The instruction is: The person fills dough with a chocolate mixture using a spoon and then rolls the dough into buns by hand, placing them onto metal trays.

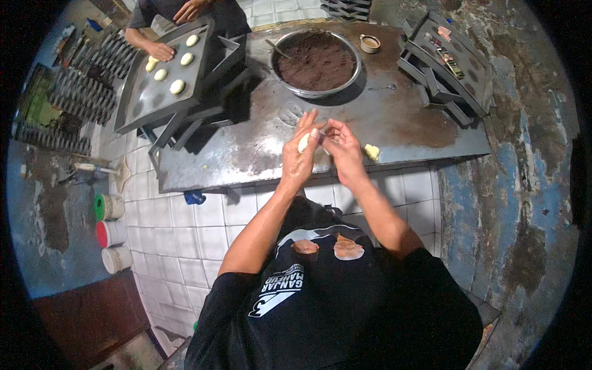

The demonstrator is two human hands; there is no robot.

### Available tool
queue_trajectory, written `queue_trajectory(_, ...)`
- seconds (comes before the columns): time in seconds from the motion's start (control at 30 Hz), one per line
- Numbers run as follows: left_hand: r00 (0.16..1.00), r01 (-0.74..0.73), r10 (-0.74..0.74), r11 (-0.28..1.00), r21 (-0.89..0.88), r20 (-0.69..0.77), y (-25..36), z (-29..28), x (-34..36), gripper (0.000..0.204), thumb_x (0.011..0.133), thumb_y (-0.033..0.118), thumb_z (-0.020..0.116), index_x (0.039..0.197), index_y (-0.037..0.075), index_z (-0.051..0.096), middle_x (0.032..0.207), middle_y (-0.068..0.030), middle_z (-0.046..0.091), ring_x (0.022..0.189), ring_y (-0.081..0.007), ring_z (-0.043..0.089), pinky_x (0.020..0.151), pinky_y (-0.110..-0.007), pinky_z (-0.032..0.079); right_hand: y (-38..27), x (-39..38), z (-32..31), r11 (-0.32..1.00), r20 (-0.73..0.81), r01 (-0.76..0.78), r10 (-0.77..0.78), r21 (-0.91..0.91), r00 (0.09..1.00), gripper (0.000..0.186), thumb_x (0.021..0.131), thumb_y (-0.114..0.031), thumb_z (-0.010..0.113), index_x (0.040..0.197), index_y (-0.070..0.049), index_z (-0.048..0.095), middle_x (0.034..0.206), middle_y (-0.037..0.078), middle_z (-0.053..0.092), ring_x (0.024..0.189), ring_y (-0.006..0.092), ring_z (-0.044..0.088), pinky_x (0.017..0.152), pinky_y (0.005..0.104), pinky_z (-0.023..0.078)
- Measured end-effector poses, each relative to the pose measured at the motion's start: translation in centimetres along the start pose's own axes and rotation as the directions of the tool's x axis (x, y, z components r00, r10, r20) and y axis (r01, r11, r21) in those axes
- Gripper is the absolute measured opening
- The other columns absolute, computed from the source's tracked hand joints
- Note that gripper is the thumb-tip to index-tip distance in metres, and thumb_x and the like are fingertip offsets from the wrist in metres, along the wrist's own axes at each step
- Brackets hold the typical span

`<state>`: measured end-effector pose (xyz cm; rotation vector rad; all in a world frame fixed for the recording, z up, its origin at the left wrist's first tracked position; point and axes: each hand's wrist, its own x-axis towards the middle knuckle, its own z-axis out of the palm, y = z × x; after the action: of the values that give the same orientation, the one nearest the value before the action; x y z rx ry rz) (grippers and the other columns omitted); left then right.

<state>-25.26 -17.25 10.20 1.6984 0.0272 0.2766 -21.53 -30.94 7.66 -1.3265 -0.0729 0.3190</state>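
My left hand [298,157] is closed around a small piece of pale dough [303,143], its thumb lying along the piece and its fingers pointing up. Close beside it, my right hand [345,153] has its fingers curled and brought together near the dough; what they hold, if anything, is hidden. Both hands are over the near edge of the dark worktable [246,151]. To the right of my right hand lies a loose yellow dough lump [372,152]. Beyond my hands stands a large metal bowl [308,94] of dark brown crumbly filling [317,61], with a spoon [277,49] stuck in it.
At left, a metal tray [139,108] with several dough balls [177,86] rests on stacked trays. Another person's hand [161,51] touches dough there. A small cup [370,43] and a teaspoon [383,87] are right of the bowl. More stacked trays [441,83] stand at the right.
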Motion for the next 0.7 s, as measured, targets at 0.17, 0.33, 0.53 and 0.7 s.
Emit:
queue_trajectory(0.17, 0.988, 0.03, -0.059, 0.979, 0.199, 0.141, 4.1, -3.9, -2.4, 0.07, 0.094, 0.02, 0.067, 0.156, 0.012, 0.035, 0.147, -0.021, 0.052, 0.133, -0.0326, 0.054, 0.107, -0.038, 0.043, -5.8, 0.5, 1.0, 0.898, 0.522, 0.197, 0.041, -0.393, 0.852, 0.024, 0.093, -0.007, 0.065, 0.115, 0.0, 0.068, 0.11, 0.005, 0.069, 0.101, 0.0151, 0.064, 0.091, 0.0334, 0.051)
queue_trajectory(0.33, 0.94, 0.285, -0.311, 0.943, 0.173, 0.143, 3.1, -10.4, -2.0, 0.056, 0.102, 0.037, 0.052, 0.152, 0.012, 0.045, 0.144, -0.0164, 0.056, 0.125, -0.022, 0.057, 0.104, -0.033, 0.043, -5.9, -0.1, 8.4, 0.945, 0.419, 0.318, -0.321, 0.08, 0.849, 0.031, 0.088, -0.004, 0.067, 0.118, -0.001, 0.067, 0.102, 0.013, 0.073, 0.092, 0.0252, 0.07, 0.09, 0.037, 0.054)
queue_trajectory(0.53, 0.967, 0.217, -0.257, 0.802, -0.557, 0.007, 5.1, -15.0, -1.5, 0.08, 0.101, 0.069, 0.028, 0.16, 0.015, 0.026, 0.166, -0.0101, 0.023, 0.151, -0.0226, 0.023, 0.121, -0.035, 0.018, -0.7, 0.3, 16.9, 0.571, 0.41, 0.741, -0.617, -0.353, 0.672, 0.066, 0.075, -0.023, 0.087, 0.129, 0.001, 0.055, 0.124, 0.017, 0.059, 0.117, 0.0295, 0.06, 0.101, 0.0376, 0.048)
queue_trajectory(0.7, 0.949, 0.029, -0.11, 0.964, -0.264, -0.296, 2.6, -24.2, -0.2, 0.063, 0.105, 0.054, 0.04, 0.142, 0.005, 0.055, 0.151, -0.0093, 0.045, 0.133, -0.0176, 0.045, 0.107, -0.032, 0.038, -0.3, 2.6, 28.3, 0.947, 0.475, -0.27, 0.16, 0.173, 0.865, 0.041, 0.099, -0.034, 0.065, 0.122, -0.002, 0.058, 0.113, 0.005, 0.065, 0.105, 0.014, 0.061, 0.095, 0.0313, 0.048)
